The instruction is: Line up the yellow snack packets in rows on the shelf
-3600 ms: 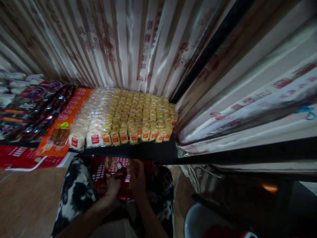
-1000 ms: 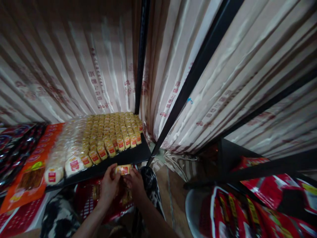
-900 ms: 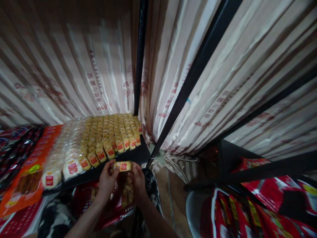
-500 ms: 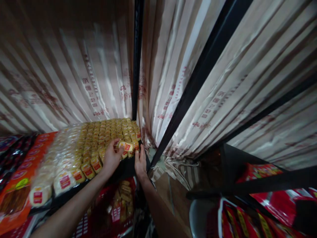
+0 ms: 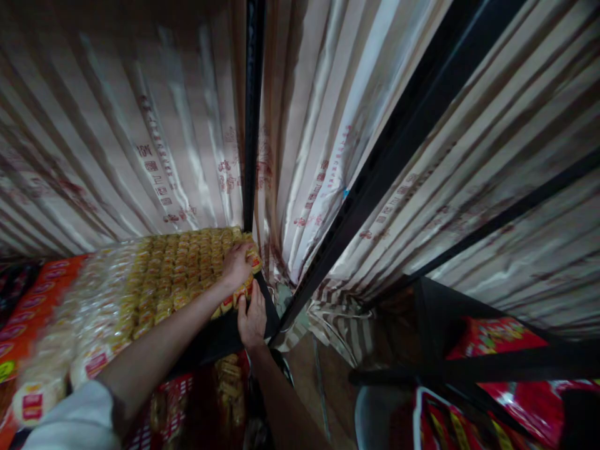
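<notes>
Rows of small yellow wrapped snack packets (image 5: 173,269) stand packed on a black shelf (image 5: 210,340). My left hand (image 5: 238,265) reaches over the right end of the rows, its fingers bent round a yellow packet with a red label (image 5: 255,261) in the far right corner; the fingertips are partly hidden. Nearer me, my right hand (image 5: 254,317) is at the shelf's right end, fingers stretched forward and thumb apart. Its fingers touch the side of another red-labelled packet (image 5: 244,289).
Clear-wrapped pale packets (image 5: 96,312) and an orange snack bag (image 5: 44,294) lie at left. A black rack post (image 5: 356,212) slants up on the right; another post (image 5: 253,119) stands behind the shelf. Pleated curtains (image 5: 197,125) hang behind. Red bags (image 5: 501,337) sit at lower right.
My left hand has moved right and away from me to the far corner, with the packet it held over the front row. My right hand has shifted slightly nearer, its thumb spread. The view has shifted.
</notes>
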Demonstrator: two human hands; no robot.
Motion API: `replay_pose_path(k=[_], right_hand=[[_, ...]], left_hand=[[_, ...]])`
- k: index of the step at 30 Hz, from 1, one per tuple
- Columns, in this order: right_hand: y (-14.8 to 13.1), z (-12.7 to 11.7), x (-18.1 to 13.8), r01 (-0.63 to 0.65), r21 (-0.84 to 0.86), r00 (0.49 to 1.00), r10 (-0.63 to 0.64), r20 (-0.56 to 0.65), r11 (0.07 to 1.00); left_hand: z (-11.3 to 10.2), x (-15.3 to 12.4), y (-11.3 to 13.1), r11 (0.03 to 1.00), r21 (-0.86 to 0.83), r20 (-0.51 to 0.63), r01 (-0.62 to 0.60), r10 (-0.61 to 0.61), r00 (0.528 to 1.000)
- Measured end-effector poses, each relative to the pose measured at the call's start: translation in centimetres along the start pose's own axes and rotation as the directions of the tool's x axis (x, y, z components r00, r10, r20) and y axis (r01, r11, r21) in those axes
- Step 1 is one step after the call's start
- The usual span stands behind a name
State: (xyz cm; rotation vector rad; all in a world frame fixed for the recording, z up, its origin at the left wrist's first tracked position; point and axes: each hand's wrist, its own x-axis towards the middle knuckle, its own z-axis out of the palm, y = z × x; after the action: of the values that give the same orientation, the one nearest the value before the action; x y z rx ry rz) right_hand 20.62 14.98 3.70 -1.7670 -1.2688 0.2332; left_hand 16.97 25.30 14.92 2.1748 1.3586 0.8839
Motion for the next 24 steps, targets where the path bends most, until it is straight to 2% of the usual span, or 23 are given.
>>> replay_pose_path(k=[6,15,20,24], right_hand=[[-0.5,-0.4,0.0,-0.016,0.011,1.0,0.016,0.027,1.0],[-0.2,-0.2,-0.1,0.001,0.018,1.0,-0.001,-0.006,1.0],[-0.2,0.0,-0.3,0.022,-0.009,0.999,-0.022,-0.024,1.0],[-0.2,0.0,-0.3,0.069,-0.035,0.996,-0.071,-0.062,0.997]], left_hand=[[1.5,1.3,-0.7,0.992,0.099,0.125,-0.072,0.06,0.99],[3.0,2.6,-0.4,0.99,0.118,0.281,-0.075,0.039,0.959],[3.9,1.8,-0.2,0.985,0.16,0.305,-0.062,0.01,0.952],[3.8,1.0,0.0,0.973,0.224,0.263,-0.062,0.0,0.965]])
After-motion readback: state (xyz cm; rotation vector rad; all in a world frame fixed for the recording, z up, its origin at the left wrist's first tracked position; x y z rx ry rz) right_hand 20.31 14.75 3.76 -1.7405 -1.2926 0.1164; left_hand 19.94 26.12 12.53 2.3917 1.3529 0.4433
